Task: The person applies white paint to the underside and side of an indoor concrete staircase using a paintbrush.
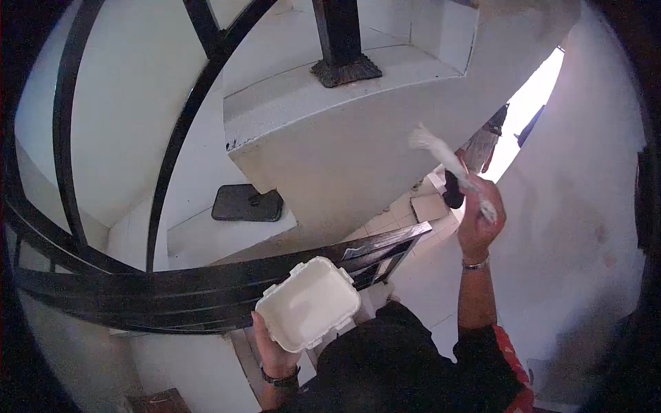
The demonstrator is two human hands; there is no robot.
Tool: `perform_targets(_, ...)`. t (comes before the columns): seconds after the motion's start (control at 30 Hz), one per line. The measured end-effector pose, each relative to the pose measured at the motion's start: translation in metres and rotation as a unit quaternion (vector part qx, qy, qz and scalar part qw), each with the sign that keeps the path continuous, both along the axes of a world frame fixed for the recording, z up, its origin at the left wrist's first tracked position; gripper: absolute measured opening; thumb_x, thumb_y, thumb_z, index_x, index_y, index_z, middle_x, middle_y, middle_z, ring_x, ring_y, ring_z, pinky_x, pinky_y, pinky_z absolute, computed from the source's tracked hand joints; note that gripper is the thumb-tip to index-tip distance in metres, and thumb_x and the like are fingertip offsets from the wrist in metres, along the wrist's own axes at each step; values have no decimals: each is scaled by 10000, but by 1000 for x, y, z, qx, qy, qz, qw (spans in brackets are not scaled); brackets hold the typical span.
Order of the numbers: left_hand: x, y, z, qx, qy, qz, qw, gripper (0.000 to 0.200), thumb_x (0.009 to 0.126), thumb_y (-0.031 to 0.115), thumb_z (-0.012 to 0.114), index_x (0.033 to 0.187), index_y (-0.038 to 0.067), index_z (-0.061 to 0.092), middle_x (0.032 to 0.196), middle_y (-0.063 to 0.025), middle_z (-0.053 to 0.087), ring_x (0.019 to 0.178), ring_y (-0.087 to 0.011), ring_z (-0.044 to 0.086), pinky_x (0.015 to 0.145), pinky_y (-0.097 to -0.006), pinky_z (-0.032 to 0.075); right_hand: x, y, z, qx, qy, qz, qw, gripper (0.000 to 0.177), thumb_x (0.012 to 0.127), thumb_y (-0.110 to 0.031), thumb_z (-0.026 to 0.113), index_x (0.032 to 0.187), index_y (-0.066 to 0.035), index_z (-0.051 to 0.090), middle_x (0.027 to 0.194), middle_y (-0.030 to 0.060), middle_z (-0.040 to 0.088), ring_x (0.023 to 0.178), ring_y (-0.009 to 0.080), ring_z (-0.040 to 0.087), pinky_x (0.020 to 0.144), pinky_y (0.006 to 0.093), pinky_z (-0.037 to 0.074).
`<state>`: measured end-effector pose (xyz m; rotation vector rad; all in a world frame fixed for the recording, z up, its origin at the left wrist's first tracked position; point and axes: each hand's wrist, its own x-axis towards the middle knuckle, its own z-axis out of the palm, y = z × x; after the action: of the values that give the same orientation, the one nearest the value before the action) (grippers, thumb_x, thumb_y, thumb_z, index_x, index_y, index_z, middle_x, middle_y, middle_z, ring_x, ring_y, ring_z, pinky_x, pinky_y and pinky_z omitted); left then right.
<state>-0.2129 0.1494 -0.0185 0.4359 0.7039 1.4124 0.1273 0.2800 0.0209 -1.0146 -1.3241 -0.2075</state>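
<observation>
My left hand (274,350), with a dark watch band at its wrist, holds a shallow white foam tray (310,306) by its lower left side. The tray's open side faces up, and a faint darker smear shows on its inside. Raised on the right, my right hand (485,217) is closed around a limp white cloth (444,153). One frayed end of the cloth sticks out up and to the left, while another bit shows at the fingers. A dark handrail (206,292) runs just behind the tray.
Black metal bars (172,158) curve across the left. A dark rounded rectangular object (248,203) lies on a pale step. Above stands a black post (337,41) on a white ledge (289,113). Near the bright doorway (533,96) at right, another person (480,148) is partly visible.
</observation>
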Motion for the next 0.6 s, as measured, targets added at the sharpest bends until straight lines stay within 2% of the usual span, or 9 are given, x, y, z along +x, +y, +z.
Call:
perform_targets(0.07, 0, -1, 0, 18, -25, -7, 1000, 658, 927, 564, 327, 1372, 79, 336, 1355, -145, 425, 1208, -321, 460, 978, -475, 416, 0, -9, 1, -10, 23, -11, 1000, 133, 840, -44, 592, 950, 19, 630, 924, 135, 663, 881, 238, 630, 805, 354, 483)
perform_targets(0.13, 2, -3, 3, 16, 67, 12, 998, 667, 922, 576, 325, 1375, 87, 332, 1361, -146, 417, 1215, -319, 452, 980, -478, 413, -3, -16, -10, 34, 104, -1, 994, 144, 843, -49, 587, 963, 21, 624, 932, 133, 663, 875, 247, 627, 802, 364, 487)
perform_targets(0.17, 0, -4, 1, 16, 66, 12, 998, 667, 922, 576, 325, 1375, 87, 332, 1361, -146, 417, 1215, -319, 452, 980, -478, 413, -7, -15, -12, 35, 103, -1, 994, 144, 843, -49, 587, 963, 21, 624, 932, 133, 663, 875, 247, 627, 802, 364, 487)
perform_targets(0.23, -4, -4, -3, 40, 29, -10, 999, 678, 918, 585, 326, 1380, 88, 326, 1362, -147, 415, 1220, -319, 447, 978, -478, 414, -25, -10, -10, 97, -8, -3, 995, 147, 874, -33, 545, 979, 37, 620, 918, 130, 647, 847, 226, 622, 763, 337, 510)
perform_targets(0.27, -4, -4, -3, 41, 30, -12, 999, 678, 918, 585, 326, 1380, 88, 326, 1362, -147, 415, 1220, -319, 447, 978, -478, 414, -39, -15, -3, 63, -74, -39, 994, 165, 824, -10, 592, 983, 15, 628, 913, 144, 648, 847, 277, 625, 771, 383, 504)
perform_targets(0.33, -6, -5, 1, 42, 25, -23, 999, 690, 915, 591, 328, 1383, 84, 319, 1366, -147, 412, 1222, -321, 447, 983, -481, 408, -76, -17, 9, 72, -100, 24, 992, 195, 768, -8, 645, 963, -3, 641, 910, 157, 644, 845, 315, 620, 766, 412, 496)
perform_targets(0.47, -2, -1, -4, -6, -1, -15, 1000, 700, 913, 596, 325, 1384, 78, 318, 1373, -148, 406, 1226, -322, 444, 990, -487, 400, -107, -25, 21, 54, -158, 177, 970, 286, 733, -30, 686, 1012, 1, 636, 923, 137, 631, 837, 292, 616, 758, 407, 497)
perform_targets(0.53, -4, 4, -2, 60, 50, -46, 996, 707, 910, 602, 323, 1381, 75, 323, 1378, -149, 401, 1229, -322, 441, 994, -493, 393, -115, -28, 28, 45, -141, 217, 965, 293, 733, -38, 691, 1019, 1, 636, 925, 132, 628, 832, 285, 616, 750, 406, 496)
perform_targets(0.6, 4, 3, 7, 36, 49, -33, 998, 707, 910, 602, 321, 1379, 73, 325, 1375, -150, 405, 1229, -322, 442, 994, -492, 394, -115, -33, 35, 28, -95, 283, 954, 265, 743, -52, 693, 998, 5, 644, 913, 126, 630, 812, 270, 617, 732, 386, 495)
